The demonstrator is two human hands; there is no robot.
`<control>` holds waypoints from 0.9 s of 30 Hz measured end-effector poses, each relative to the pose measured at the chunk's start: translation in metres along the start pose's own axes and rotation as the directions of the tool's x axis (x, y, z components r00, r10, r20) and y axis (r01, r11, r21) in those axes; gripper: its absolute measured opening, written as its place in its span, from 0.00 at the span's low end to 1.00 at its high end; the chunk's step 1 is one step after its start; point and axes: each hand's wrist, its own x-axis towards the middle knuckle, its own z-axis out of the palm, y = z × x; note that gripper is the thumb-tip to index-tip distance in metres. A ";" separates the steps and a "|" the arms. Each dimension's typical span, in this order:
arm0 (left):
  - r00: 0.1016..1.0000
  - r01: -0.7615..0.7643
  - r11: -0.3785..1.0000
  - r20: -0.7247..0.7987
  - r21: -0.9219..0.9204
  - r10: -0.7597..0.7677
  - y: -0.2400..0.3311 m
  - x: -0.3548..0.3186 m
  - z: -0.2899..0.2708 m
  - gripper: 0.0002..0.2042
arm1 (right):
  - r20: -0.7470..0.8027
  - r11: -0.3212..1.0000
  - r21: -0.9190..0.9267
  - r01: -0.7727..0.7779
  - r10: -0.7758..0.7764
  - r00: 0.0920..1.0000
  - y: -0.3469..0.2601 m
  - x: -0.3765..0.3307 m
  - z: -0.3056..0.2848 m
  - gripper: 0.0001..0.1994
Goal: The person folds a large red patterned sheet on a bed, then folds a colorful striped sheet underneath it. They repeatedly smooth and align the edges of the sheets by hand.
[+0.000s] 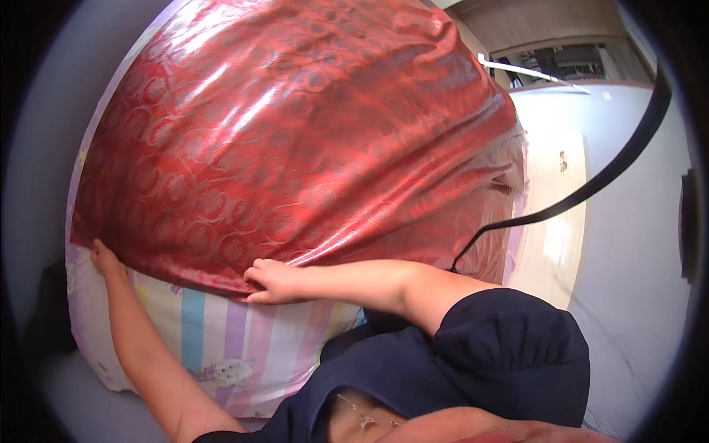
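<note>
A shiny red bedspread (244,148) with a circular pattern is spread over a bed. Its near edge crosses a striped sheet (244,325) in pastel colours with a printed cartoon figure. At the near left corner of the bedspread, my left hand (105,260) grips the edge, its fingers partly hidden by the angle. Farther right along the same edge, my right hand (275,282) has its fingers curled over the red fabric. Folds run from near my right hand toward the far right side of the bed.
Pale tiled floor (628,221) lies to the right, with a cream panel (557,229) beside the bed. A white bar (535,71) projects near the far right corner, before a brown cabinet (546,26). A black strap (583,193) hangs across the right side.
</note>
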 end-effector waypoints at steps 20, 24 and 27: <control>0.936 -0.340 0.931 0.140 0.132 0.322 0.134 -0.021 -0.034 0.18 | -0.464 0.742 -0.627 -0.237 -0.112 0.878 0.045 0.147 -0.079 0.32; 0.984 -0.176 0.983 0.021 -0.057 0.177 0.051 0.016 -0.056 0.19 | -0.479 0.784 -0.596 -0.172 -0.176 0.860 0.046 0.149 -0.083 0.31; 0.925 -0.291 0.802 -0.062 0.521 0.375 0.019 0.022 -0.034 0.19 | -0.464 0.813 -0.573 -0.104 -0.217 0.859 0.056 0.146 -0.086 0.31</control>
